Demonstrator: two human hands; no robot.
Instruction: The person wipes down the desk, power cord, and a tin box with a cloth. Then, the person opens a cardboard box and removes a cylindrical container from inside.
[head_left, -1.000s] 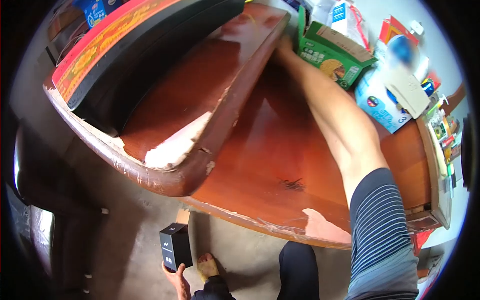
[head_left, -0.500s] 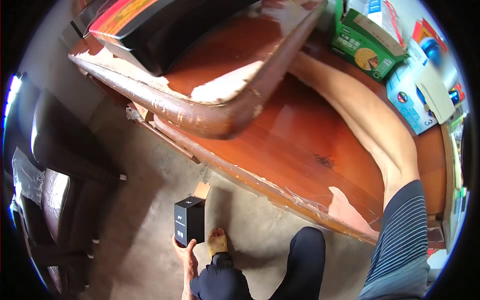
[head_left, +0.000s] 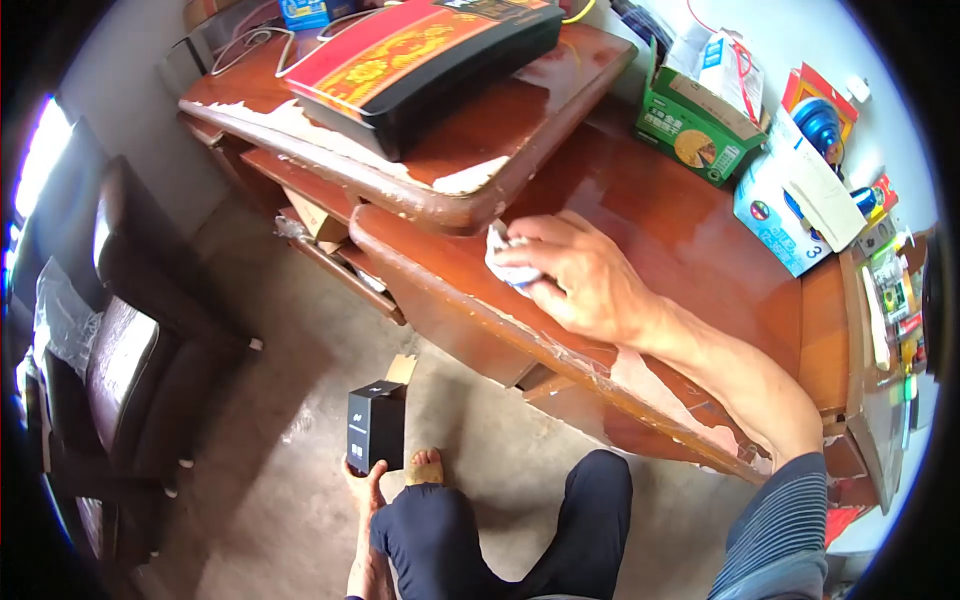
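My left hand [head_left: 366, 482] is closed round the bottom of a black box [head_left: 375, 428] with small white print on its side. The box is upright over the floor, its cardboard flap raised at the top. My right hand [head_left: 585, 275] grips a crumpled white wad [head_left: 508, 262], perhaps tissue or cloth; its exact kind is unclear. Hand and wad are at the lower brown wooden desktop [head_left: 680, 250], close to the corner of the raised section. My fingers partly cover the wad.
On the raised section lies a red and black case [head_left: 420, 60]. A green carton [head_left: 695, 130] and a light blue box [head_left: 785, 215] stand along the desk's back. Dark chairs [head_left: 130, 330] are at the left. The desk's front edge is chipped and peeling.
My right hand, hidden behind the raised section before, has come towards me and shows the white wad. My view has shifted, revealing more of the desk. My left hand still holds the black box.
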